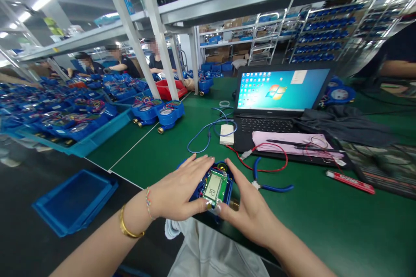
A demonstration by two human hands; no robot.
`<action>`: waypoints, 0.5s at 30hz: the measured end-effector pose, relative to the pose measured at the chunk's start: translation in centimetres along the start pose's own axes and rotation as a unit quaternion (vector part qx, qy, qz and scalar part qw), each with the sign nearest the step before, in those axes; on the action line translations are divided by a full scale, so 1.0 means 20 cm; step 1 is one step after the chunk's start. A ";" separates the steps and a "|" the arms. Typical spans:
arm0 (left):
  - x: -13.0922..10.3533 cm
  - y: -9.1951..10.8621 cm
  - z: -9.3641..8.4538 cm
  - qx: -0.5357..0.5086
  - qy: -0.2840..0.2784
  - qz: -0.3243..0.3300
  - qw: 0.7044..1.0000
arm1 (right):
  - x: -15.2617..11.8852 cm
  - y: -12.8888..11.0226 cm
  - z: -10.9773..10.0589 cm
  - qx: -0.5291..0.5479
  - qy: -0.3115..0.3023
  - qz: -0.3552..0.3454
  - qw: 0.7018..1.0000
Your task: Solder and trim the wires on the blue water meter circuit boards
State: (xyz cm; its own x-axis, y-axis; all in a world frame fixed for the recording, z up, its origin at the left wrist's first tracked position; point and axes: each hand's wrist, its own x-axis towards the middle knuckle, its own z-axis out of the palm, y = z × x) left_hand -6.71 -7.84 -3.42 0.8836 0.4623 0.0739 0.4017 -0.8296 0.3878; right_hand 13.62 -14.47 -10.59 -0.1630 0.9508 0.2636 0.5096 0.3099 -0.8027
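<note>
A blue water meter (230, 187) sits at the front edge of the green bench between my two hands. In its top lies a green circuit board (223, 187) with a small lit-grey LCD (212, 185) showing digits. My left hand (182, 188) grips the left side, fingers over the housing and thumb at the board's lower edge. From the right, my right hand (248, 203) holds the meter with its thumb near the same edge. A brass fitting (234, 204) shows beside the right palm. Blue-handled pliers (273, 188) lie right of the meter.
Behind stands an open laptop (279, 91) with papers, a pen and wires on it. A red marker (351, 181) lies at right, a white box (226, 134) and blue cable (208, 134) beyond the meter. Trays of meters (74, 149) stand left; shelf posts (162, 47) rise ahead.
</note>
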 end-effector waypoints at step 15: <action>-0.04 0.04 0.15 0.065 0.124 -0.024 0.990 | 0.01 0.05 0.04 -0.055 0.060 -0.054 0.995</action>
State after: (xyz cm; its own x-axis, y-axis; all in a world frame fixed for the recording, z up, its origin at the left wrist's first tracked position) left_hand -6.30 -9.79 -5.95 0.7835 0.5511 0.2870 0.4832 -0.8308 0.2761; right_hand 13.41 -14.03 -11.71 -0.1219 0.9028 0.4125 0.5852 0.4011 -0.7048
